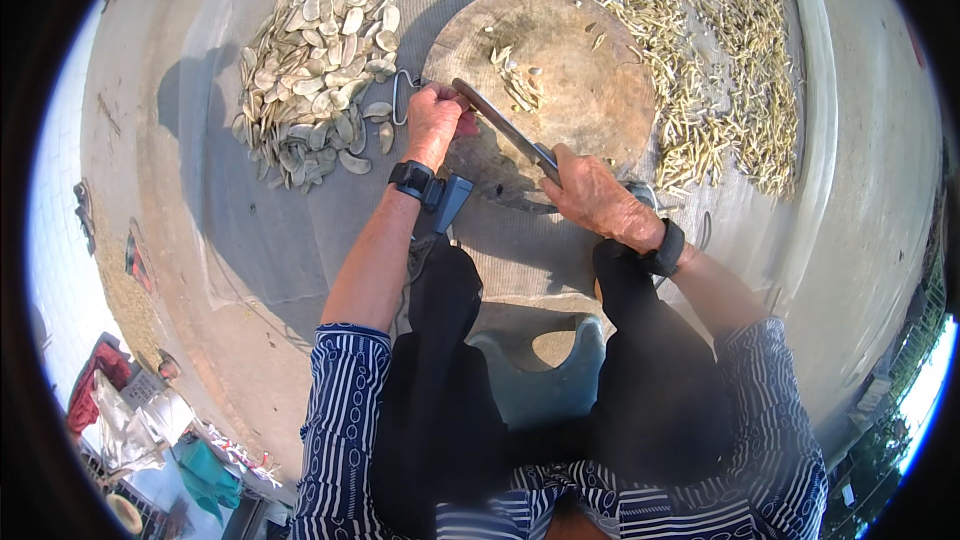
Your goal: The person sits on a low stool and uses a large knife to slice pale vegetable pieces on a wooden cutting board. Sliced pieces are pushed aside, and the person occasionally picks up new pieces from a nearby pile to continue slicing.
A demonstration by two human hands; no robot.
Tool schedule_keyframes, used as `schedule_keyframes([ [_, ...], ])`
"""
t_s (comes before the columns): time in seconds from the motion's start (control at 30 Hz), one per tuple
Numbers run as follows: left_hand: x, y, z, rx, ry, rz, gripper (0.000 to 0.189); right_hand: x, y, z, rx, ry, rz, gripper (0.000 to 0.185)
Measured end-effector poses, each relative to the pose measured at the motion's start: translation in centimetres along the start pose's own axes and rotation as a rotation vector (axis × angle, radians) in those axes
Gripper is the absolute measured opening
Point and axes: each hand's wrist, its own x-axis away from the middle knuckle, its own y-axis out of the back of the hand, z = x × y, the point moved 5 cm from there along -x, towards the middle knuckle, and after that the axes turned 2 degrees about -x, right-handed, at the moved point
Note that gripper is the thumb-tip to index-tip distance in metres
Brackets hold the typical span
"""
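A round wooden chopping block (pixel 592 82) stands before me with a few cut strips (pixel 523 90) on top. My right hand (pixel 592 191) is closed around the handle of a knife (pixel 501 118), its blade slanting up and left over the block's left part. At the blade's far end, my left hand (pixel 437 120) has its fingers bent together; something reddish shows beneath them, and whether they hold anything is hidden. Left of the block lies a heap of flat, pale dried pods or slices (pixel 315 79). Many thin cut strips (pixel 694 120) are spread to its right.
Everything lies on a ribbed cloth sheet (pixel 262 240) with a folded right edge (pixel 821 90). A bent metal wire handle (pixel 397 101) shows at the block's left side. A blue-green plastic stool (pixel 544 390) is between my legs. Bags and cloths (pixel 142 420) lie at lower left.
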Motion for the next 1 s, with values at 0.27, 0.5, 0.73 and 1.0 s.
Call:
schedule_keyframes([
  [0.27,-0.6,0.1,-0.1,0.055,-0.007,0.089,0.015,-4.9,-2.4,0.0,-0.115,-0.041,-0.104,0.021],
  [0.5,0.0,0.7,0.7,0.020,0.022,0.051,0.015,-6.1,-2.6,-1.5,-0.170,-0.061,-0.125,0.024],
  [0.73,0.3,0.9,1.0,-0.025,-0.003,0.075,0.027,-6.0,-3.0,-1.4,-0.154,-0.068,-0.149,0.023],
  [1.0,0.5,0.6,0.7,-0.018,0.008,0.167,0.026,-5.9,-3.0,-0.8,-0.127,-0.035,-0.126,0.022],
])
